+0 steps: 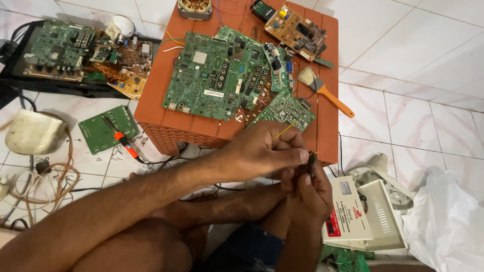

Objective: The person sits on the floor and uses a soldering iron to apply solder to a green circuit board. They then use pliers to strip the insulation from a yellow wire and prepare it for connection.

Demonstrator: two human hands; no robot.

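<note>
My left hand [264,151] and my right hand [310,189] meet over the near edge of an orange stool [151,108]. Together they pinch a small dark part [312,162] with a thin yellow wire [283,131] sticking up from the left hand's fingers. Just beyond the hands lies a small green circuit board [285,110]. A large green circuit board [212,75] covers the middle of the stool.
A brush with an orange handle [325,90] and a brown circuit board [297,30] lie on the stool's right side. On the tiled floor: a green board with an orange-handled screwdriver [121,138], more boards in a black tray [60,50], a white box unit [350,211], tangled cables [45,186].
</note>
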